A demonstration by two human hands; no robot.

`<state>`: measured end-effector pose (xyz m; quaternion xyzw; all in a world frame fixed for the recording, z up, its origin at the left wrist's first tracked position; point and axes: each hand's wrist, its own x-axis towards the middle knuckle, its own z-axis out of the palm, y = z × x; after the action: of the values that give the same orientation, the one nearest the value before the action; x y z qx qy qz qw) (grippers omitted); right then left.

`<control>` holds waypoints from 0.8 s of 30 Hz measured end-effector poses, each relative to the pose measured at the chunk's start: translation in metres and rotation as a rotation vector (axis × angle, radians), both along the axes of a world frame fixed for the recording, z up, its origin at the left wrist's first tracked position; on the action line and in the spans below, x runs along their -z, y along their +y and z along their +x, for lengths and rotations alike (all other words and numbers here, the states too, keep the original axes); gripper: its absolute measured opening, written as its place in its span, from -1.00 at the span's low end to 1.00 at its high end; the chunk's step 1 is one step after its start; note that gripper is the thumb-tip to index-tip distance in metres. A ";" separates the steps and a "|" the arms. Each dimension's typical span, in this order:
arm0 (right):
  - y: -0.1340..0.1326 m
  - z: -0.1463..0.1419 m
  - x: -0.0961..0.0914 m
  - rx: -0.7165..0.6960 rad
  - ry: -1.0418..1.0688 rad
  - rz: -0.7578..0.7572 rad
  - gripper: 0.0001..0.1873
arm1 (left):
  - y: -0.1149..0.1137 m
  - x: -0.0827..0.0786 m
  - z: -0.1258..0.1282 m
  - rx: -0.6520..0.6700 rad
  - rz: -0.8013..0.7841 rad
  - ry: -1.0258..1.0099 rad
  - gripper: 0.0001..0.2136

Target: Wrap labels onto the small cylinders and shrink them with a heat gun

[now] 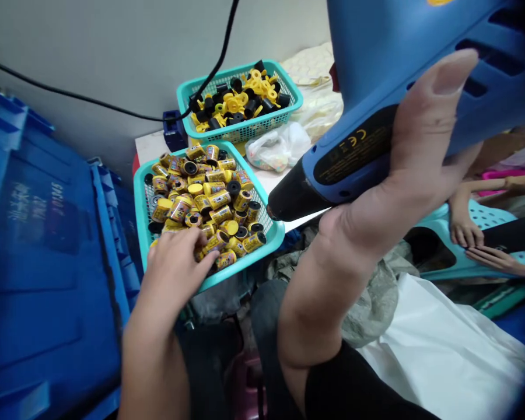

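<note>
My left hand [175, 262] reaches into the near teal plastic basket [262, 245], its fingers resting on a heap of yellow-and-black cylindrical parts [210, 195]. I cannot see a part held apart from the heap. My right hand [398, 181] is raised close to the camera and wraps around a blue hot glue gun [371, 64]. The gun's black nozzle [289, 198] points left and down, above the white table top [271, 181]. A second teal basket [280, 79] behind holds yellow pieces and black cylinders [238, 99].
A large blue plastic crate [48, 233] fills the left side. A black cable [114, 105] runs along the grey wall. A plastic bag [277, 149] lies on the table. At right, a co-worker's hands [466, 227] rest on a teal perforated plastic seat [446, 256], above a white sheet [441, 350].
</note>
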<state>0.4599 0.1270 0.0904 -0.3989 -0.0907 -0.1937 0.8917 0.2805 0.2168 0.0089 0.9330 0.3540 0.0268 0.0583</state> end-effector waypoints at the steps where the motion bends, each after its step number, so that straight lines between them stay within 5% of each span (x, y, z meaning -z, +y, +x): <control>1: 0.000 0.000 0.000 -0.016 0.018 -0.017 -0.82 | 0.003 -0.001 -0.005 0.007 -0.044 -0.016 -0.82; 11: 0.007 -0.012 0.001 -0.269 -0.079 -0.114 -0.58 | 0.002 -0.005 -0.013 0.068 -0.182 -0.214 -0.80; 19: 0.011 -0.025 -0.005 -0.344 -0.022 0.016 -0.64 | 0.011 -0.017 -0.041 -0.302 -0.010 -0.418 -0.71; 24: 0.012 -0.023 -0.003 -0.334 -0.077 -0.177 -0.70 | 0.012 -0.014 -0.044 -0.404 0.031 -0.412 -0.50</control>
<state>0.4373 0.1390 0.0933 -0.4476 -0.2065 -0.0493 0.8687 0.2363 0.2289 0.0233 0.8193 0.5130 0.2321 0.1081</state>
